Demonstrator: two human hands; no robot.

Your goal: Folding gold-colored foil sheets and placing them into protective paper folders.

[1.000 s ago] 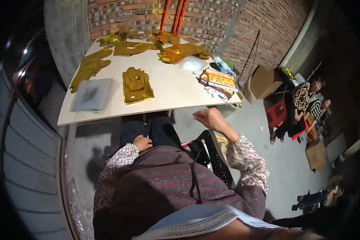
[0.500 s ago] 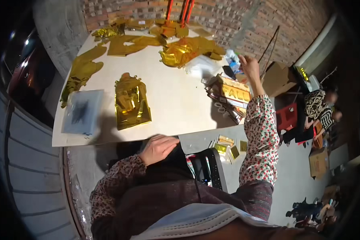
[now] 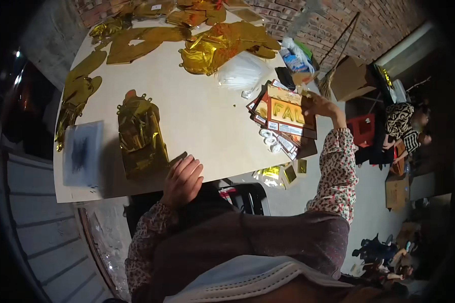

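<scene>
My left hand (image 3: 183,181) rests at the table's front edge, fingers stretched out and lying flat, with nothing seen in it. Just left of it lies a folded gold foil balloon (image 3: 140,134), flat on the tabletop. My right hand (image 3: 324,108) reaches over the right edge of a stack of printed cardboard sleeves (image 3: 286,110), its fingers bent and apart. Whether the fingertips touch the top sleeve is hard to make out. Small white coiled ribbons (image 3: 271,141) sit beside the stack's near side.
The pale table (image 3: 202,121) also carries a clear plastic bag stack (image 3: 83,154) at left, more gold foil (image 3: 215,48) at the back and clear bags (image 3: 242,70). A cardboard box (image 3: 350,78) stands off to the right. A dark chair (image 3: 250,198) is below the front edge.
My right hand has come down from above the table's far right to the sleeves' right edge. My left hand has moved onto the table edge. The view has shifted.
</scene>
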